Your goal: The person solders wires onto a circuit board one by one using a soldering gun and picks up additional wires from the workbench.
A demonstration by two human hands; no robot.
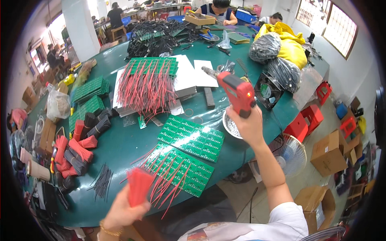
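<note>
My left hand is closed around a bundle of red wires, blurred a little, over the table's near edge. My right hand grips a red and black soldering gun by its handle, raised over the right part of the table. An orange light glows on the gun's body, and its tip points to the upper left. Between my hands lie two green circuit board panels. Several red wires run from the nearer panel toward its front edge; the farther panel shows no wires.
Beyond the panels, wired boards rest on a white stack. Red and black wire bundles lie at left, near stacked green boards. A white bowl stands below my right hand. A black fan is farther right. Another person sits across the table.
</note>
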